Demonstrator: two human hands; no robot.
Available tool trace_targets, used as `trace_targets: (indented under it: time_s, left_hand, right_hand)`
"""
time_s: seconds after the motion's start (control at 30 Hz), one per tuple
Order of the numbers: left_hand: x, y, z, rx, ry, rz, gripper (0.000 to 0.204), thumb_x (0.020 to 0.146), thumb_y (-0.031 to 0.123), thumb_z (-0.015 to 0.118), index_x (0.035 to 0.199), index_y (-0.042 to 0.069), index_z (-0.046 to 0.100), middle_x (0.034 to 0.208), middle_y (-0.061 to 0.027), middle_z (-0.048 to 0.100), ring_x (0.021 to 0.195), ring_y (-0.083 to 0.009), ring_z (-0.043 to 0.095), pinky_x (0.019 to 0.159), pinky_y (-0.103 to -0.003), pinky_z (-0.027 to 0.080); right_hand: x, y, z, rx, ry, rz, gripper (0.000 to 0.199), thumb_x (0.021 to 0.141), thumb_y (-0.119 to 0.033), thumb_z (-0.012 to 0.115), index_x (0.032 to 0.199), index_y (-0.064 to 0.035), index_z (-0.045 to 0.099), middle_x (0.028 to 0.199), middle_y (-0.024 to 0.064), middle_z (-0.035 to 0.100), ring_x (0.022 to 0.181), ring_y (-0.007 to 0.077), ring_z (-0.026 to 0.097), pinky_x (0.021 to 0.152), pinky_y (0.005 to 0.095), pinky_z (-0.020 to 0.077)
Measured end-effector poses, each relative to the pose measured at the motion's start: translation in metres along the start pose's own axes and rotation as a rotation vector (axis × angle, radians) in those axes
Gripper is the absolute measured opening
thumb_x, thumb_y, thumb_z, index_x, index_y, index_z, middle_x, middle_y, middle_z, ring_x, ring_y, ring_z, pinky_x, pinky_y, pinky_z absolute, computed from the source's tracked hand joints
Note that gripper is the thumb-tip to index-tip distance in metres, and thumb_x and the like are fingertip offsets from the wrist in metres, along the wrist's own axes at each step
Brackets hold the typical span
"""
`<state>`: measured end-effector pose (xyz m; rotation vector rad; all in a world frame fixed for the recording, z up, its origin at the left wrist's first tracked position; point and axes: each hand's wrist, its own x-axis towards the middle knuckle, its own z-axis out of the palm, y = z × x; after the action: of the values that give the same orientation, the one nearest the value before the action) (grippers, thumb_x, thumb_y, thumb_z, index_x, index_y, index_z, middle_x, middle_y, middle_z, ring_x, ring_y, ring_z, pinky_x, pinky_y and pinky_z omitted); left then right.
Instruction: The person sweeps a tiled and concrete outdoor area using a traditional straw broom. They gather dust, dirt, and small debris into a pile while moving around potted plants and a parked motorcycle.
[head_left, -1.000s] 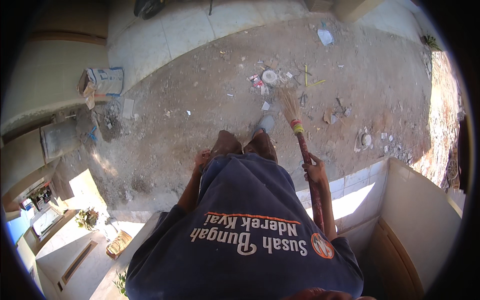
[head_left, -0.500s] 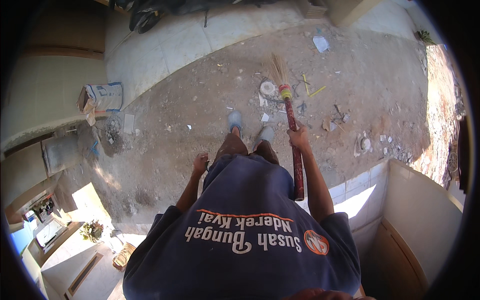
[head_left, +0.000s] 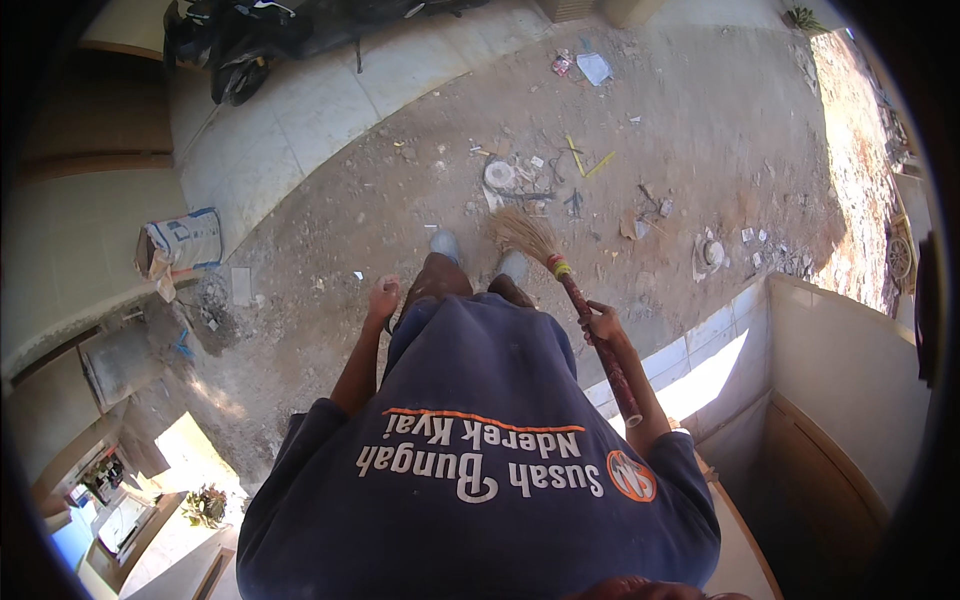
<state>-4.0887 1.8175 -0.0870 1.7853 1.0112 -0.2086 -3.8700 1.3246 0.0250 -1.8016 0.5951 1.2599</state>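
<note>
My right hand [head_left: 602,322] is wrapped round the dark red handle of a stick broom [head_left: 617,375]. Yellow-green and red binding joins the handle to its straw bristles, which fan out over the dirt just ahead of my right shoe [head_left: 513,264]. Beside my left thigh hangs my left hand [head_left: 383,297], its fingers curled in, with nothing visible in them. A white round piece [head_left: 499,176] lies beyond the bristle tips among dark strips and small scraps. To the right of it are two thin yellow strips [head_left: 598,164].
Dusty ground carries scattered paper, rubble and another round white piece [head_left: 710,254]. A paper sack [head_left: 183,245] lies at left by the wall. A motorbike [head_left: 240,50] stands on the pale tiled strip [head_left: 320,125] at far left. A low wall [head_left: 840,335] rises at right.
The broom has swung back toward my feet, its bristles moving nearer and leftward from beyond the white round piece. My right hand has drawn back slightly. The motorbike shows more fully.
</note>
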Motion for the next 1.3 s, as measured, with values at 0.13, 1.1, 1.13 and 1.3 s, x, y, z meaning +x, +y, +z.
trace_targets:
  time_s: [0.13, 1.1, 1.13, 1.3]
  left_hand:
    - [-0.007, 0.039, 0.001, 0.017, -0.003, -0.015, 0.031, 0.089, 0.020, 0.054, 0.114, 0.002, 0.062, 0.100, -0.0136, 0.069, 0.090, -0.0230, 0.066, 0.077, -0.036, 0.052]
    - [0.323, 0.208, -0.071, -0.204, -0.113, -0.194, 0.035, 0.092, 0.027, 0.053, 0.116, 0.004, 0.061, 0.091, -0.0072, 0.065, 0.072, -0.0175, 0.063, 0.059, -0.032, 0.051]
    - [0.334, 0.202, -0.071, -0.185, -0.121, -0.190, 0.035, 0.092, 0.027, 0.053, 0.116, 0.004, 0.062, 0.093, -0.0080, 0.066, 0.073, -0.0180, 0.063, 0.059, -0.032, 0.051]
    - [0.345, 0.175, -0.047, 0.007, -0.139, -0.131, 0.034, 0.090, 0.026, 0.055, 0.115, 0.005, 0.063, 0.088, -0.0089, 0.066, 0.067, -0.0177, 0.064, 0.056, -0.033, 0.052]
  right_hand:
    - [0.004, -0.010, -0.038, -0.076, 0.239, -0.126, 0.068, 0.074, 0.000, 0.064, 0.139, -0.0030, 0.046, 0.064, 0.0087, 0.057, 0.044, 0.0164, 0.053, 0.037, 0.0318, 0.0447]
    - [0.091, -0.325, 0.066, -0.017, 0.516, -0.117, 0.063, 0.079, -0.003, 0.062, 0.139, -0.0004, 0.044, 0.064, 0.0080, 0.056, 0.043, 0.0164, 0.053, 0.038, 0.0303, 0.0446]
    - [0.084, -0.330, 0.064, 0.005, 0.535, -0.126, 0.063, 0.078, -0.004, 0.062, 0.139, -0.0009, 0.044, 0.064, 0.0078, 0.056, 0.043, 0.0160, 0.053, 0.038, 0.0301, 0.0445]
    - [0.038, -0.379, 0.051, 0.136, 0.452, -0.145, 0.065, 0.079, -0.007, 0.063, 0.141, -0.0042, 0.044, 0.067, 0.0069, 0.057, 0.045, 0.0143, 0.053, 0.039, 0.0298, 0.0443]
